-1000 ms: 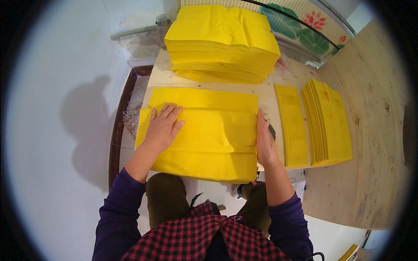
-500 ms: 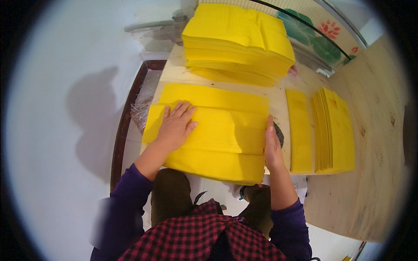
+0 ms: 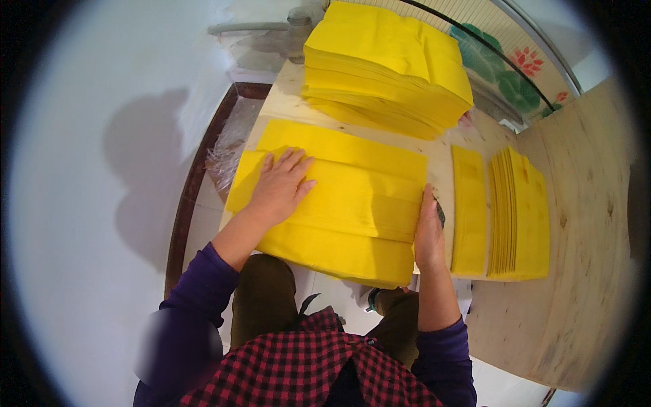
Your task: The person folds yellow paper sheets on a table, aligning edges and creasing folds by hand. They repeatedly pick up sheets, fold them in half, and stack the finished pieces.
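Wide yellow sheets [image 3: 339, 190], paper or cloth, lie overlapping in front of me, their near edge at the table's front. On their left part my left hand [image 3: 279, 190] rests flat, fingers and thumb apart. Along their right edge my right hand [image 3: 429, 227] stands upright, its fingers stretched out and its palm side against the edge. Just beyond its fingertips a dark object [image 3: 439, 211] shows in part; I cannot make out its kind. To the right lies a narrow folded yellow piece [image 3: 468, 210], beside a pile of similar folded pieces [image 3: 522, 214].
At the back of the wooden table [image 3: 285, 102] stands a tall stack of yellow sheets [image 3: 386, 68]. A glass jar [image 3: 298, 34] is left of it. Left of the table, a dark-framed tray [image 3: 196, 163] holds clear plastic. A wooden board [image 3: 576, 203] is at right.
The view has turned slightly, so the stacks and table appear shifted. Both hands keep nearly the same places on the sheets, the left flat and the right at the edge.
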A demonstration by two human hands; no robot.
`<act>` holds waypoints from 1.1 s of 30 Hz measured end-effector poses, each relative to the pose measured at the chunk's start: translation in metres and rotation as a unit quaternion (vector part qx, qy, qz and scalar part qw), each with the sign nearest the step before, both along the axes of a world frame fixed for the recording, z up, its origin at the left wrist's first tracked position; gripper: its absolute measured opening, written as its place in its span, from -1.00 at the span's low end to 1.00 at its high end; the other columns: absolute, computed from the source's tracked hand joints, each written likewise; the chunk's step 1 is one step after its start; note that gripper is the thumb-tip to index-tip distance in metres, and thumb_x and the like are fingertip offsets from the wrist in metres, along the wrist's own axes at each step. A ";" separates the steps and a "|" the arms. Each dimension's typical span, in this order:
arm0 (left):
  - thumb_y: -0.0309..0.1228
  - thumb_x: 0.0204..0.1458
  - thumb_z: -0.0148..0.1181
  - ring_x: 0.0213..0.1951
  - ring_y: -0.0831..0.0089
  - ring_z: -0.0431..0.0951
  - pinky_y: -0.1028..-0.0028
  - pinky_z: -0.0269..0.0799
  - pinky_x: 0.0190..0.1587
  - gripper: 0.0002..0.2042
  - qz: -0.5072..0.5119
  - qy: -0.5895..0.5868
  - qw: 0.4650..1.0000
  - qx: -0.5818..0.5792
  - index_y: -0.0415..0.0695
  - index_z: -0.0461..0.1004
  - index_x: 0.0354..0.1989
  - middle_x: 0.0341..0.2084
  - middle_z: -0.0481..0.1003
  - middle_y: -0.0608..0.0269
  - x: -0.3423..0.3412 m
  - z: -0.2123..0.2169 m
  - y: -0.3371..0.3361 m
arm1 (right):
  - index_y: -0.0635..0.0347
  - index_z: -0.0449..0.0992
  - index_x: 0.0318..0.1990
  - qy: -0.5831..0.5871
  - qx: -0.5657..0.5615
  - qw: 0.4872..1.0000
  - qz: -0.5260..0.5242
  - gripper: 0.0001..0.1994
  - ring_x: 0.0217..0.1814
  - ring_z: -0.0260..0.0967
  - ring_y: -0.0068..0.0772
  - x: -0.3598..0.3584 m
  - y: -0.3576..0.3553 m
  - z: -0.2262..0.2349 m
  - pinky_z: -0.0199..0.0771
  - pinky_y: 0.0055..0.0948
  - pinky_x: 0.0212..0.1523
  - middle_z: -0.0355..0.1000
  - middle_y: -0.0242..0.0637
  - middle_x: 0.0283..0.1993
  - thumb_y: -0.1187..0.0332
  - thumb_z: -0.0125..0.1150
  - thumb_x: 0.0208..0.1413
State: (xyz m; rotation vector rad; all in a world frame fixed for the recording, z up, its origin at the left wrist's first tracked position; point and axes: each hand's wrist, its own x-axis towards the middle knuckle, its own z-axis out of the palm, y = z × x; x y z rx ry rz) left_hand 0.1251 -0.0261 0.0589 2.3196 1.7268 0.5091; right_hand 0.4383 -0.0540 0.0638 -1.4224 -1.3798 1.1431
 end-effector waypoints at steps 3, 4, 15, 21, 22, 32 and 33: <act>-0.19 0.21 -0.03 0.37 0.17 0.06 0.02 -0.18 0.37 -0.53 -0.002 0.002 1.000 -0.013 -0.09 0.24 0.26 0.30 0.18 0.09 0.001 -0.001 0.000 | 0.24 -0.08 0.42 -0.027 0.006 1.000 -0.006 -0.32 0.56 -0.34 -0.14 -0.001 0.000 -0.002 -0.29 -0.28 0.46 -0.27 -0.02 0.51 -0.06 -0.23 0.33; -0.18 0.21 -0.03 0.37 0.16 0.06 0.01 -0.18 0.37 -0.52 -0.001 -0.002 1.000 -0.011 -0.09 0.24 0.26 0.30 0.17 0.09 0.001 -0.002 0.000 | 0.23 -0.07 0.42 -0.042 0.009 0.999 -0.011 -0.32 0.56 -0.34 -0.14 -0.001 -0.001 -0.002 -0.29 -0.27 0.46 -0.27 -0.02 0.51 -0.06 -0.22 0.33; -0.16 0.18 0.00 0.40 0.13 -0.02 -0.03 -0.24 0.38 -0.47 0.005 -0.021 1.000 -0.011 -0.12 0.20 0.28 0.33 0.10 -0.01 0.002 -0.005 -0.007 | 0.17 -0.03 0.42 -0.214 0.078 0.973 -0.024 -0.34 0.57 -0.42 -0.02 -0.010 0.007 -0.001 -0.29 -0.15 0.45 -0.35 0.01 0.52 -0.04 -0.15 0.32; -0.14 0.19 0.00 0.41 0.15 -0.06 -0.01 -0.28 0.40 -0.46 0.027 -0.029 0.999 -0.009 -0.13 0.18 0.29 0.34 0.08 0.00 0.007 -0.009 -0.011 | 0.14 -0.04 0.43 -0.265 0.069 0.962 -0.007 -0.35 0.57 -0.44 0.00 -0.011 0.007 -0.012 -0.25 -0.13 0.45 -0.37 0.02 0.52 -0.02 -0.15 0.33; -0.14 0.19 -0.01 0.41 0.15 -0.06 0.00 -0.29 0.40 -0.46 0.030 -0.027 0.999 -0.010 -0.13 0.18 0.29 0.34 0.08 0.00 0.008 -0.009 -0.012 | 0.14 -0.04 0.42 -0.256 0.072 0.964 -0.010 -0.35 0.57 -0.44 0.00 -0.011 0.006 -0.013 -0.25 -0.13 0.45 -0.37 0.01 0.52 -0.03 -0.15 0.32; -0.14 0.20 -0.02 0.41 0.16 -0.04 -0.03 -0.27 0.39 -0.47 0.040 -0.028 0.999 -0.023 -0.12 0.18 0.30 0.34 0.08 0.03 0.005 0.002 -0.016 | 0.18 -0.01 0.41 -0.260 0.060 0.963 -0.024 -0.34 0.56 -0.38 -0.01 -0.015 0.005 -0.008 -0.23 -0.15 0.45 -0.31 0.02 0.52 -0.06 -0.17 0.32; -0.16 0.20 -0.03 0.39 0.15 -0.01 -0.03 -0.25 0.38 -0.49 0.046 -0.031 0.998 0.005 -0.11 0.20 0.29 0.33 0.11 0.02 0.002 0.002 -0.016 | 0.18 -0.01 0.41 -0.262 0.063 0.963 -0.021 -0.34 0.56 -0.38 -0.01 -0.014 0.005 -0.007 -0.23 -0.15 0.45 -0.30 0.02 0.52 -0.06 -0.17 0.32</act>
